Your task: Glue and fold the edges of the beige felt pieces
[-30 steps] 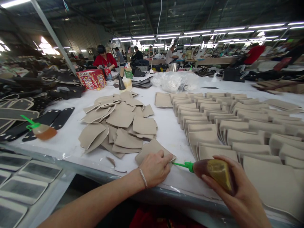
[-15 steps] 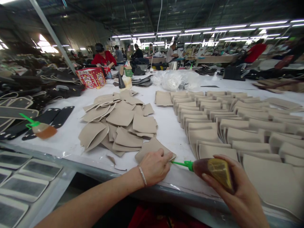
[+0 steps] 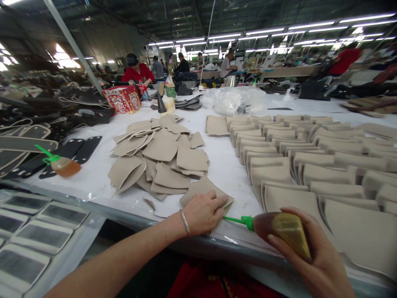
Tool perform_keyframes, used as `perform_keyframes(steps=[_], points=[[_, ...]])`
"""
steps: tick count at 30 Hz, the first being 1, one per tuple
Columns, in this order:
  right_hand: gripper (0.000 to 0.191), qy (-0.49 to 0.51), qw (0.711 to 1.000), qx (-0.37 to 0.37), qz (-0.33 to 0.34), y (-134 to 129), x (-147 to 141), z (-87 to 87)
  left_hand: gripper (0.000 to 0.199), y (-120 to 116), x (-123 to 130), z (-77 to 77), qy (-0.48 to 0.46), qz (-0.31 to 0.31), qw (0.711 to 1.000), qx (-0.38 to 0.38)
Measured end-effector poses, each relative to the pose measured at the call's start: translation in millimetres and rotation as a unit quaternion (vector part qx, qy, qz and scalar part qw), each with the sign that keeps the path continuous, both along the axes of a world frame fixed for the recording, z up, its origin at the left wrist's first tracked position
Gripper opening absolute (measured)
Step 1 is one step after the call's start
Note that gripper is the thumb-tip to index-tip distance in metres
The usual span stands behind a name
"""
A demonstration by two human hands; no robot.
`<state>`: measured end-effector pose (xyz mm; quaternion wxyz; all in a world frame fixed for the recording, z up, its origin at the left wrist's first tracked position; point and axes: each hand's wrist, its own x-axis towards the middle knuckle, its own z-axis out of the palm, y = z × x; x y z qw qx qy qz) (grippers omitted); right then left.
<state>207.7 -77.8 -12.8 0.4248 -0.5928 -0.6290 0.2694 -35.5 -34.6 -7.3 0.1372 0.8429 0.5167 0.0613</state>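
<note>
My left hand, with a bracelet at the wrist, is closed on a beige leather-like piece at the table's front edge. Its fingers press near the piece's right corner and hide part of it. In my right hand is a squeeze bottle, tilted on its side, with dark amber liquid in it. The bottle's thin green nozzle points left, its tip at the piece's near right edge beside my left fingers. Whether liquid is coming out cannot be seen.
A loose heap of beige pieces lies beyond my left hand. Overlapping rows of curved pieces fill the right. Another green-tipped bottle stands at left near black straps. Clear plastic and a red box sit farther back.
The nozzle tip has moved slightly nearer to me along the piece's edge. My left hand stays on the piece, and the whole view has shifted a little.
</note>
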Motion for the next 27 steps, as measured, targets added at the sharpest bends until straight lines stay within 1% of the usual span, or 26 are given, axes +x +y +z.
perform_keyframes(steps=[3, 6, 8, 9, 12, 14, 16, 18, 23, 24, 27], points=[[0.048, 0.029, 0.999, -0.030, 0.029, -8, -5, -0.4, 0.040, 0, -2, -1.0, -0.009, -0.002, 1.000, -0.002], [0.050, 0.016, 1.000, -0.021, 0.001, -9, -4, -1.8, 0.040, 1, -2, -1.8, -0.014, 0.000, 1.000, 0.001], [0.053, 0.000, 1.000, -0.015, -0.017, -8, 0, -5.9, 0.040, 1, -2, -2.3, -0.014, -0.001, 1.000, 0.001], [0.054, -0.002, 1.000, -0.019, -0.010, -8, 3, -8.9, 0.040, 2, -2, -2.4, -0.013, -0.002, 1.000, 0.000], [0.055, 0.004, 0.998, -0.037, 0.053, -8, 11, -19.2, 0.040, 1, -2, -2.3, -0.011, -0.005, 1.000, -0.006], [0.053, -0.008, 0.997, -0.025, 0.069, -8, 15, -24.0, 0.040, 1, -2, -2.0, -0.011, -0.004, 1.000, -0.010], [0.052, -0.031, 0.998, 0.002, 0.046, -8, 17, -26.3, 0.040, 1, -2, -1.9, -0.011, -0.001, 1.000, -0.012], [0.051, -0.039, 0.999, 0.011, 0.026, -9, 17, -27.2, 0.040, 0, -2, -2.1, -0.009, 0.004, 1.000, -0.013], [0.055, 0.003, 0.997, -0.037, 0.062, -12, 14, -24.2, 0.039, -1, -2, -2.9, -0.008, 0.005, 1.000, -0.011], [0.055, 0.001, 0.998, -0.038, 0.054, -13, 12, -22.0, 0.039, -1, -2, -2.8, -0.008, 0.004, 1.000, -0.012], [0.055, -0.009, 1.000, -0.030, -0.005, -15, 7, -14.8, 0.040, -1, -1, -2.4, -0.006, 0.001, 1.000, -0.017]])
